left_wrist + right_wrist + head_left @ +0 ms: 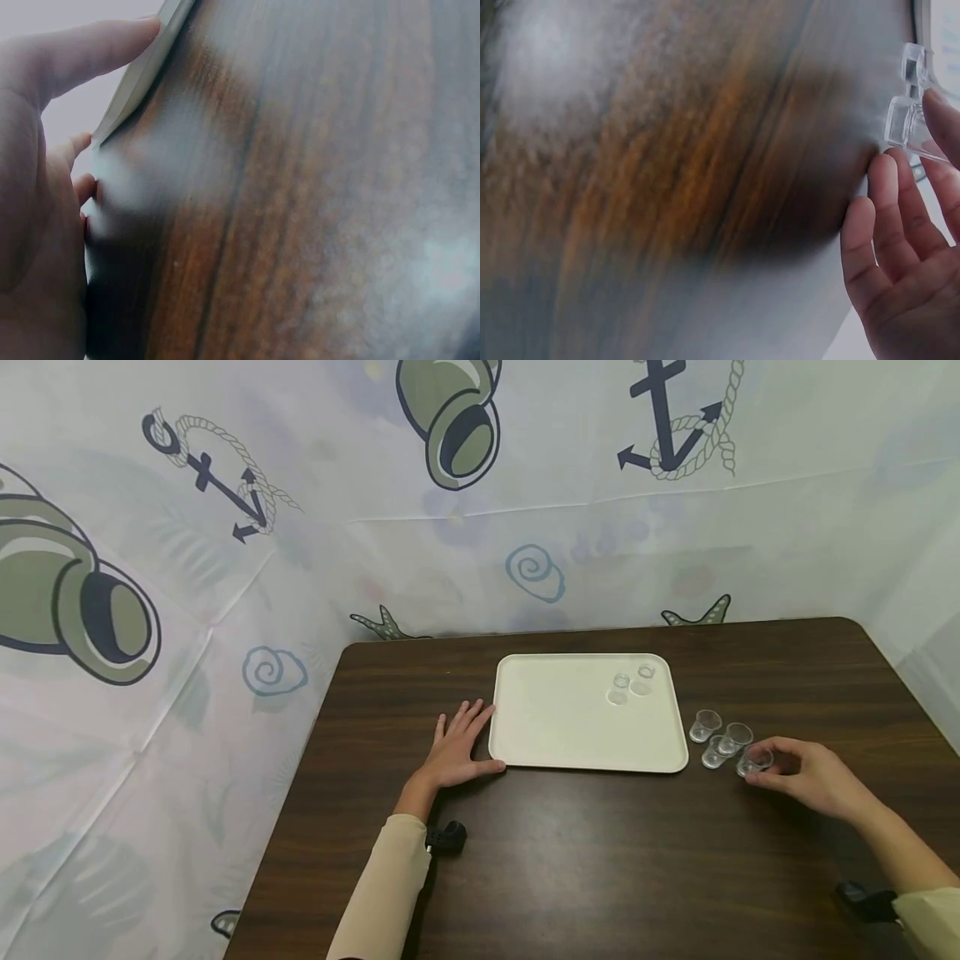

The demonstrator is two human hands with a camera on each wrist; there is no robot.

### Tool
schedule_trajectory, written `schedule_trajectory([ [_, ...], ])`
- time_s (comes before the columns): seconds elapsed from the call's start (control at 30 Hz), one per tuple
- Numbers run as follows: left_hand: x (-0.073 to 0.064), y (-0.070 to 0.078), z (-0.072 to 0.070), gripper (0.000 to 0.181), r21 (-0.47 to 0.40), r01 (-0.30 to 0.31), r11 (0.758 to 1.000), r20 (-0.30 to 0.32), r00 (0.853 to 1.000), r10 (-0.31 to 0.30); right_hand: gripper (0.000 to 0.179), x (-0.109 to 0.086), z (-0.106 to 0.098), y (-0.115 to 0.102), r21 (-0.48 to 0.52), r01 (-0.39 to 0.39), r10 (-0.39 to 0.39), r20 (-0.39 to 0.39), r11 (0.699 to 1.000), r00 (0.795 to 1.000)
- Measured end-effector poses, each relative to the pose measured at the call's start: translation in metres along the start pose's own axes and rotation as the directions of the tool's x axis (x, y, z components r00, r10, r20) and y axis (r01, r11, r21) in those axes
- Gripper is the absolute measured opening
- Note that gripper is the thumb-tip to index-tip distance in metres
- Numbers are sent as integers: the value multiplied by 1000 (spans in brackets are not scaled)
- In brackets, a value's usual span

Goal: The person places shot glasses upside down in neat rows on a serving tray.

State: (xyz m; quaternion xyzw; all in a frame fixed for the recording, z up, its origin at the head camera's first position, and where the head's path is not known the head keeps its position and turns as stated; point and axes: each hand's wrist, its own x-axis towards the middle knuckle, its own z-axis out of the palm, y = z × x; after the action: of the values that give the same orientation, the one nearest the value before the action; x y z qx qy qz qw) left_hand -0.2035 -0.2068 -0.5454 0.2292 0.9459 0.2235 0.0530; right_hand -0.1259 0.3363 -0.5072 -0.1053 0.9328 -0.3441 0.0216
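Note:
My right hand point(813, 777) pinches a small clear shot glass point(752, 762) between thumb and fingers, low over the table to the right of the tray. In the right wrist view the thumb lies against this shot glass point(898, 124). Close beside it three more clear shot glasses point(705, 725) stand grouped at the tray's right edge. Two shot glasses point(621, 687) are on the cream tray point(562, 718), near its far right corner, and look turned mouth down. My left hand point(453, 756) lies with fingers spread, its thumb and fingertips touching the tray's left edge.
The dark wooden table point(585, 860) carries the tray near its far edge. Behind it and at the left hangs a pale cloth point(450, 560) printed with anchors and shells. Dark straps point(446, 838) sit at both wrists.

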Motion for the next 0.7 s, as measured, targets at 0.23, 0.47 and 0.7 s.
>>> schedule_trajectory([
  [0.23,1,-3,2,103,1,4,1000,-1,1000,-4,39,-3,-14,4,-2,-65,65,-12,998,998],
  [0.47,-1,3,-5,100,5,-9,1000,-15,1000,9,45,4,-30,-6,-13,-129,127,-97,992,987],
  [0.7,-2,6,-7,102,19,-7,1000,-6,1000,7,42,15,-40,-19,-71,-93,77,-205,993,976],
])
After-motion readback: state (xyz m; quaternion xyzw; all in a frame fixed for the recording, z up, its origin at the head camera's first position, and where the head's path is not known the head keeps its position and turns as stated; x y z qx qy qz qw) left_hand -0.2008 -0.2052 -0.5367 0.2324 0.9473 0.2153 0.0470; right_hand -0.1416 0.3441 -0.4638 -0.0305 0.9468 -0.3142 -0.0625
